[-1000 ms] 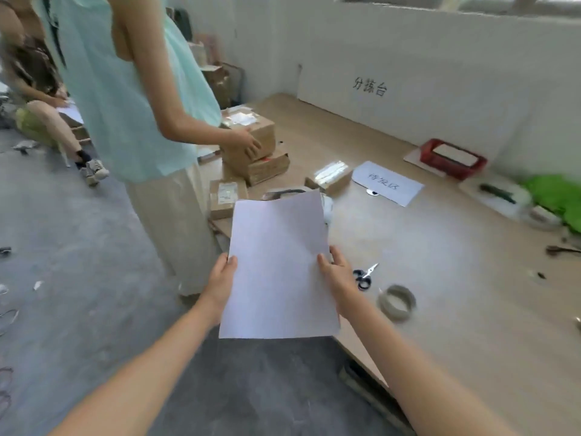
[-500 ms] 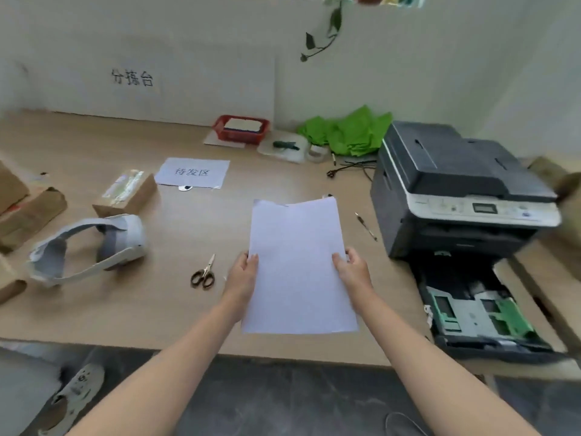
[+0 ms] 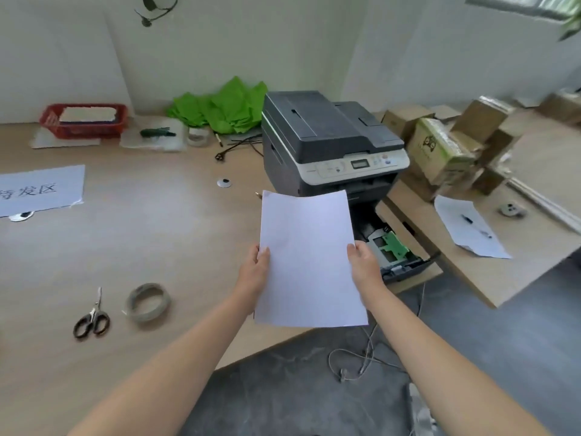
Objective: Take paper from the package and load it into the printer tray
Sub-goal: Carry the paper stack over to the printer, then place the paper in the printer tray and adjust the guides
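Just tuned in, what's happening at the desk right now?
A person holds a stack of white paper by its side edges, left hand on one edge and right hand on the other. It is held above the desk in front of the printer. The printer's tray is pulled out; the paper is not in it yet.

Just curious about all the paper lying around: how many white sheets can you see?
3: the blank sheet held before the printer, a labelled sheet far left, one under a pen right. Others may be hidden.
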The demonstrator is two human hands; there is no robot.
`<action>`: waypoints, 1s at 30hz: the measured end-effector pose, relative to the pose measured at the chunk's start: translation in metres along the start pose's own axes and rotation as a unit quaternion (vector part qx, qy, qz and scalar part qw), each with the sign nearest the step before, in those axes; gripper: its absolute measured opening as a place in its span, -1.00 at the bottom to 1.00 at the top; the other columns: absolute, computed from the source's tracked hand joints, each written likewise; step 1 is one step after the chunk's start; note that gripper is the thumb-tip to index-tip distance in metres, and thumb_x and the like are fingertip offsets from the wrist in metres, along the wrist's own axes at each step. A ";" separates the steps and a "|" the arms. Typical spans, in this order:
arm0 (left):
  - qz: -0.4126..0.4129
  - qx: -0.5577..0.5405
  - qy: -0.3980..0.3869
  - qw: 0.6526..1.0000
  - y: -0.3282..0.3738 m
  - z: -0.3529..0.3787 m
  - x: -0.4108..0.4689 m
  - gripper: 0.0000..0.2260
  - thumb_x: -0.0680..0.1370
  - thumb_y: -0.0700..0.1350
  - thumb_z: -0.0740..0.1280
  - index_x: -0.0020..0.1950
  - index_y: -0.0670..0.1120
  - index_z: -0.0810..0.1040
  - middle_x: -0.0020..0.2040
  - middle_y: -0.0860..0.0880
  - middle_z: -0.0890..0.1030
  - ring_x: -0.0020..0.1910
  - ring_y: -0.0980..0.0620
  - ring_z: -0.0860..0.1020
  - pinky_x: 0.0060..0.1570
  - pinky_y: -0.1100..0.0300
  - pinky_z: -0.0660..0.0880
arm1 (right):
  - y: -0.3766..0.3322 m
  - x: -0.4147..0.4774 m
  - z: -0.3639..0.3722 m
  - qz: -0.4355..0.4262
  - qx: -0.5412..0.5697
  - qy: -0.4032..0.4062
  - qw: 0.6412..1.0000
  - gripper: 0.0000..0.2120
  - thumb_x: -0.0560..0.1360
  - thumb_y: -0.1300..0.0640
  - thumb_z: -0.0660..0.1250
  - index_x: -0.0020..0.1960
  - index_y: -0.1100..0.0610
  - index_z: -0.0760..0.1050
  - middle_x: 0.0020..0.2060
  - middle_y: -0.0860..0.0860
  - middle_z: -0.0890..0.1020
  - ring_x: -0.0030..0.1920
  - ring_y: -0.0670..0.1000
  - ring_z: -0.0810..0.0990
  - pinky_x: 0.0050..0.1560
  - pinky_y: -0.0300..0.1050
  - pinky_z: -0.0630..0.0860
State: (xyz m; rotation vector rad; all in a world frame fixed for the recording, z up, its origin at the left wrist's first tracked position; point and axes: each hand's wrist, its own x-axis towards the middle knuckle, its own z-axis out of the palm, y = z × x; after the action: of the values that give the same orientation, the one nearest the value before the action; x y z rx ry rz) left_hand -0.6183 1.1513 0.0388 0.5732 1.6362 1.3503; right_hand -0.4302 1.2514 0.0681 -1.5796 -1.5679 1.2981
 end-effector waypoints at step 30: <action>-0.072 -0.007 0.116 0.991 -0.009 0.298 0.052 -0.79 0.66 0.00 0.10 0.05 -0.09 0.44 -0.03 -0.06 0.56 -0.08 -0.05 0.52 -0.09 0.06 0.46 | 0.079 0.206 -0.228 0.032 -0.092 -0.117 0.988 -0.75 0.64 -0.04 0.08 0.14 0.10 0.41 0.02 0.10 0.56 -0.07 0.01 0.51 -0.19 -0.14 0.42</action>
State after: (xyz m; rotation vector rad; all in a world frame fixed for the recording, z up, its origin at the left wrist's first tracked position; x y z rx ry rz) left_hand -0.3859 1.3440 0.0159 0.2904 1.8163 1.3583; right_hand -0.2243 1.4899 0.0330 -1.6490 -1.8394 1.4531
